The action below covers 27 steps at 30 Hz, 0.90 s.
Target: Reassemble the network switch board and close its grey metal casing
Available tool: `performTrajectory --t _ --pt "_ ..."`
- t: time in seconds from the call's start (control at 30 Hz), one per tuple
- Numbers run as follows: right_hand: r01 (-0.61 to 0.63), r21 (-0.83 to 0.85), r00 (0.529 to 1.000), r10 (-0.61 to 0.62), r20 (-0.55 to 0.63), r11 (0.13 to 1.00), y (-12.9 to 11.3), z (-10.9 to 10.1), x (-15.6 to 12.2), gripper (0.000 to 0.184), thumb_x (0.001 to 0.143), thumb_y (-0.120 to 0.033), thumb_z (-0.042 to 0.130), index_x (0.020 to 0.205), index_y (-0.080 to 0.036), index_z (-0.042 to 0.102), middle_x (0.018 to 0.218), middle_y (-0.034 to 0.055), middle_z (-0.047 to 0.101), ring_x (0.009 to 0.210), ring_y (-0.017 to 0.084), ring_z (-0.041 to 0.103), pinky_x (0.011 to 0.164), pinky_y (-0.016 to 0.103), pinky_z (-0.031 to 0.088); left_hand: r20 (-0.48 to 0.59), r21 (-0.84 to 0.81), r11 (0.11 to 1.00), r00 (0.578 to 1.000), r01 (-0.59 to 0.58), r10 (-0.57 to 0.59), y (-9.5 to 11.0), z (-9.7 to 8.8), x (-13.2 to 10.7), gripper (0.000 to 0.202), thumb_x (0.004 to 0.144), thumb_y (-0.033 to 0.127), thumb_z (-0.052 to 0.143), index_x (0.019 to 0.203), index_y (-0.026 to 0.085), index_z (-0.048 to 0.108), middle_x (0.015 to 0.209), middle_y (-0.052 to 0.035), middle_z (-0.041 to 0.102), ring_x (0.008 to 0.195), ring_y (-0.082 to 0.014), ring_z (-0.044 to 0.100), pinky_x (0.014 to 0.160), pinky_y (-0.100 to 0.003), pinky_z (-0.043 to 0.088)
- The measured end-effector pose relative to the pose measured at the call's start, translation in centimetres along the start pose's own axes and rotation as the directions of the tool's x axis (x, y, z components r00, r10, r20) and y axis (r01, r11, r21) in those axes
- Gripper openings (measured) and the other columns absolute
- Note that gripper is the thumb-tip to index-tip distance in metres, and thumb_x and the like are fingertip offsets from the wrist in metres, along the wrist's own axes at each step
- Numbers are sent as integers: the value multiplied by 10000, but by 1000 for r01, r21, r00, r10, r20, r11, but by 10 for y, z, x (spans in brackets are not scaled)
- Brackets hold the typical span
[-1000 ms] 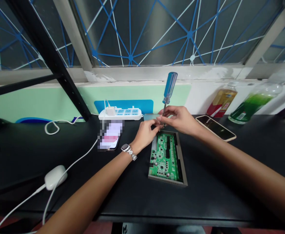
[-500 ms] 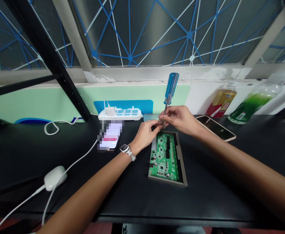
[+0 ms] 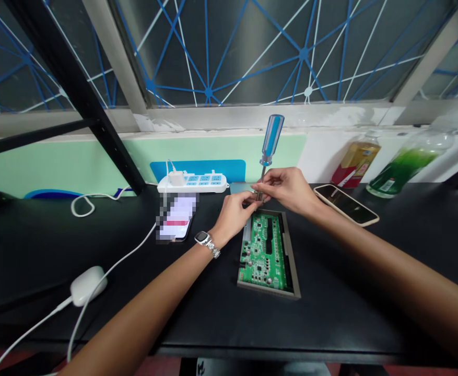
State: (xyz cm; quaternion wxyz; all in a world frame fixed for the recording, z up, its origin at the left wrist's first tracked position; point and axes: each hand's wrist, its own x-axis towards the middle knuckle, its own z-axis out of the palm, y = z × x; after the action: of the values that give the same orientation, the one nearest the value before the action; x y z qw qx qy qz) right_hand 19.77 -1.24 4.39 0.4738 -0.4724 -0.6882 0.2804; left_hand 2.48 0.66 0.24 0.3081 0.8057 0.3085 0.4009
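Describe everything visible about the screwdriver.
The screwdriver has a clear blue plastic-looking handle with a pale stripe, a dark collar and a thin metal shaft. It stands nearly upright, handle up, leaning slightly right, over the far end of the board. The right hand pinches its shaft low down; the left hand meets it at the tip, which is hidden.

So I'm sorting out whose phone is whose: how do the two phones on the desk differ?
The phone left of the circuit board, the left phone, has its screen lit and a white cable runs to it; the right phone, beside the bottles, is dark, with no cable showing. The left phone lies nearly straight on, while the right phone lies at a slant and has a pale, gold-toned edge. Both lie flat, face up, on the black desk.
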Motion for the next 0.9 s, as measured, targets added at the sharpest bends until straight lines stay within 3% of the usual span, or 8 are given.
performTrajectory --t 0.1,0.2,0.27,0.4,0.5,0.6,0.8,0.9 --pt "43 -57 999 -42 24 997 0 0 0 248 770 -411 730 757 -169 674 798 69 721 721 214 682 653 354 562 33 51 999 999 18 -20 -1 -1 1 153 904 217 608 908 159 749 865 -54 768 813 -210 712 744 -331 537" --pt "44 -36 997 -41 69 998 0 0 -1 231 802 -389 693 730 -174 655 824 68 723 690 199 678 634 345 558 96 22 999 995 -32 30 -1 -2 0 187 927 203 569 984 185 746 967 -52 768 928 -215 706 820 -343 529" --pt "22 -11 999 -22 39 1000 1 1 -1 240 785 -387 711 703 -179 624 757 57 705 632 192 665 586 337 549 67 -13 999 997 -36 36 -1 0 0 179 914 211 593 1018 189 738 1021 -59 761 972 -218 701 851 -345 527" --pt "18 -40 999 -20 -37 999 2 3 -1 262 754 -403 742 698 -181 615 680 46 673 618 201 657 573 343 542 -16 -51 999 1000 11 -11 -2 2 0 124 876 207 642 923 153 743 922 -68 770 878 -212 715 788 -325 543" --pt "62 -71 998 -61 26 995 -1 1 -1 208 774 -378 722 770 -178 664 791 63 709 697 209 677 630 352 556 37 -28 999 999 15 -14 -4 -1 1 162 902 231 610 909 156 753 872 -56 769 839 -208 710 757 -325 541" --pt "39 -14 995 -38 88 999 -2 0 -1 170 802 -347 688 793 -179 663 763 48 698 645 191 671 614 347 563 86 -42 999 996 -7 10 -3 -2 1 195 925 240 575 981 170 748 908 -49 766 877 -205 704 791 -336 540" --pt "64 -51 998 -65 -15 997 3 4 0 182 779 -343 712 772 -174 645 727 48 675 654 189 649 591 335 557 -52 -103 994 998 36 -41 -2 3 1 124 861 238 668 895 140 737 870 -73 763 824 -208 713 759 -327 558" --pt "71 -28 997 -70 40 997 0 2 0 185 792 -345 697 867 -177 678 828 63 705 720 205 669 613 340 571 19 -97 994 999 41 -39 -4 1 2 162 898 231 613 899 149 753 856 -68 764 828 -214 716 749 -336 565"
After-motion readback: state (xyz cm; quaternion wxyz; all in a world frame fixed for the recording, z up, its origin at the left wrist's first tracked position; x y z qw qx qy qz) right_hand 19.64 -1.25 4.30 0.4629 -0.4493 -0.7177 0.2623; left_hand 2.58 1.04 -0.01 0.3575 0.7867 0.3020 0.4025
